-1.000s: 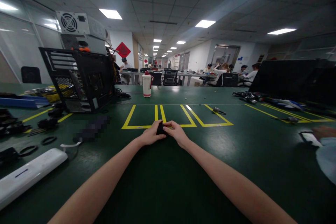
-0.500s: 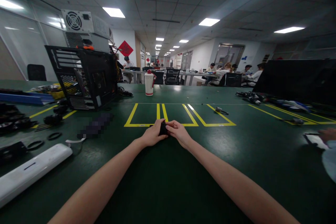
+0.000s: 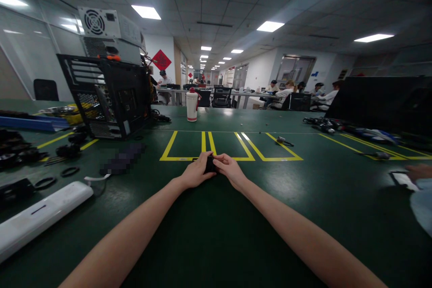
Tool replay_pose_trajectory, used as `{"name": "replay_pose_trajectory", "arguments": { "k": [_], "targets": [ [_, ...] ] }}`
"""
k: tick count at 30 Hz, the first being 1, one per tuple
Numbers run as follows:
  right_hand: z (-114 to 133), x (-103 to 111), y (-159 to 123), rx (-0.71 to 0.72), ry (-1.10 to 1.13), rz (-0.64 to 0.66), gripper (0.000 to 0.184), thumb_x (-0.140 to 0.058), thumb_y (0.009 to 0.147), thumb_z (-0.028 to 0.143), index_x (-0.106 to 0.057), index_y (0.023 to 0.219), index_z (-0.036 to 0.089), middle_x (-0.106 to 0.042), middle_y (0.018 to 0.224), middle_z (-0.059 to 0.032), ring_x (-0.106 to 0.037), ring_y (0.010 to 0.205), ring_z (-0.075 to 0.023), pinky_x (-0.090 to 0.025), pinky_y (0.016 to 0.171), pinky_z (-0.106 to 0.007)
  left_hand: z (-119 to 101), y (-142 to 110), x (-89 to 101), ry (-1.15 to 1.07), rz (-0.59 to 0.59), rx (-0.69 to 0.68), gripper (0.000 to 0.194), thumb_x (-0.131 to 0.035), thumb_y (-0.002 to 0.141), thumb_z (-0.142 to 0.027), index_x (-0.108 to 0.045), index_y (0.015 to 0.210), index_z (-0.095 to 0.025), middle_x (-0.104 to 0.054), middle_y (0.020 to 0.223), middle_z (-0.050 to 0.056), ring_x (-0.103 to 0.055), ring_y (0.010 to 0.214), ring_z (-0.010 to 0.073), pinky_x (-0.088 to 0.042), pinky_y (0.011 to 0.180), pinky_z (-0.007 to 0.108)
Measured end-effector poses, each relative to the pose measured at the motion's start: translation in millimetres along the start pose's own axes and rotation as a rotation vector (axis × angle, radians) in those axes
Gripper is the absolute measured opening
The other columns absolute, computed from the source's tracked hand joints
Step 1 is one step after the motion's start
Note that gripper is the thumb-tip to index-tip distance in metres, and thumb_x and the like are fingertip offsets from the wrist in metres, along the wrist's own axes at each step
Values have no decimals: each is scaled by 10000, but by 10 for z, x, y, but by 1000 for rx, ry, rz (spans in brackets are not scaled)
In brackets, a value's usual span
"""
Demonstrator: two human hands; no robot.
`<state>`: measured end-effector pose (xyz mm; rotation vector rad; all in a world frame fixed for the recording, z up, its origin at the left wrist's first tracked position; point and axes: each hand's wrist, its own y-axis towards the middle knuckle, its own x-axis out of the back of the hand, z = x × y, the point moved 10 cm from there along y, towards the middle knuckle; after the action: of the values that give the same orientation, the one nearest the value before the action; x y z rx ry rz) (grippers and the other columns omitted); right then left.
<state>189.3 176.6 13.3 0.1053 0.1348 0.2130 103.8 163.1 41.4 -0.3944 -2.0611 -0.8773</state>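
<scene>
Between my hands is a small black object, too dark and too covered by fingers to tell its kind. My left hand is closed around its left side, thumb at the near edge. From the right, my right hand pinches at its upper right side with the fingertips. Both hands are just in front of the yellow tape lines on the green table.
To the left stand an open black computer case with power supplies on top, and a white power strip. A white cup is behind my hands. At right are cables and another person's hand.
My hands stay almost in place around the black object, with only a very slight shift of the fingers. The view has tilted a little, and the person's sleeve at right has moved slightly left.
</scene>
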Motion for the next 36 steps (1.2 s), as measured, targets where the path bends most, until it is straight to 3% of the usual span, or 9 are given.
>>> {"name": "replay_pose_trajectory", "arguments": {
  "k": [3,11,17,24,29,36],
  "targets": [
    [-63,18,49,-18,0,-23,297,-628,633,308,-553,896,191,-577,891,-30,-531,878,-158,-414,787,-323,3,2,-6,4,-4,-1,629,-546,725,-326,-185,1230,-224,-352,1221,92,-478,1028,241,-430,828,398],
    [-54,-34,26,-26,-8,91,340,-666,592,296,-565,898,189,-588,886,-31,-539,860,-148,-402,805,-329,-72,-32,42,49,-43,-52,614,-554,721,-296,-207,1222,-215,-382,1185,82,-448,1032,226,-398,853,390],
    [-52,-36,1,-59,41,30,267,-636,617,356,-560,807,184,-581,816,-12,-539,808,-123,-420,773,-295,-75,-46,80,168,-72,-12,615,-587,692,-295,-255,1207,-243,-405,1189,65,-379,1050,270,-335,859,456],
    [-109,-30,8,-107,40,34,287,-654,617,291,-567,862,170,-583,911,-52,-541,874,-161,-419,804,-322,-117,-31,50,20,-47,-74,594,-553,720,-253,-223,1213,-221,-378,1208,86,-352,1144,230,-248,966,439],
    [12,-67,-41,-35,8,86,342,-688,571,231,-540,877,190,-578,908,-25,-532,895,-151,-411,810,-319,-93,-22,39,4,-36,-65,606,-568,710,-269,-228,1209,-220,-378,1209,92,-356,1145,238,-261,962,440],
    [-53,-13,17,-45,62,-31,270,-654,603,310,-552,817,181,-580,843,-16,-541,832,-132,-413,784,-307,-79,-20,31,20,-44,-57,613,-567,708,-273,-221,1210,-217,-379,1201,92,-362,1137,236,-259,953,437]
  ]
}}
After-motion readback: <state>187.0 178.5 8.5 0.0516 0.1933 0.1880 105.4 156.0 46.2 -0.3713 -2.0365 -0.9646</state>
